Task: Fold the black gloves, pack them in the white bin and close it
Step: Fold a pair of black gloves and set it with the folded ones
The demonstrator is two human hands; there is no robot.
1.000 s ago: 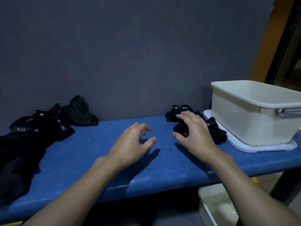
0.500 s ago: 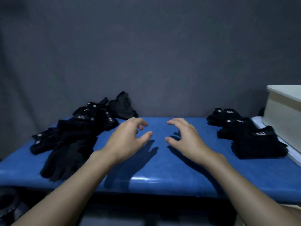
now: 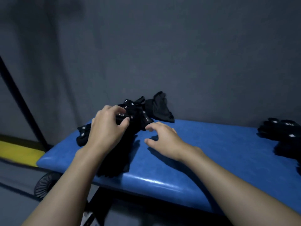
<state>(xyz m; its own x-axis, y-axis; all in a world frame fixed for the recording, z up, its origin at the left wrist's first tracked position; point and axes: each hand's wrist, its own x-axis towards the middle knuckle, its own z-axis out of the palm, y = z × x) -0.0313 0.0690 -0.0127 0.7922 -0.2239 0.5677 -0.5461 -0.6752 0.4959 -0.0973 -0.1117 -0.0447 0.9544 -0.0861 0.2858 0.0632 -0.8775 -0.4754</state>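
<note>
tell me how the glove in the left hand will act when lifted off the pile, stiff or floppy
Probably floppy: the glove bunches like soft fabric in the pinch of the left hand. Likely light too, since a fingertip pinch seems enough to hold it. It may drag neighbours along, as it lies tangled in the pile.

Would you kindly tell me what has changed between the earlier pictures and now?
The left hand moved left onto the loose glove pile, and its fingers and thumb now pinch a 5.11 glove. The right hand left the folded gloves, crossed leftward and hovers open beside the pile. The view swung left, putting the white bin out of frame. Both glove piles stayed put on the blue bench.
</note>
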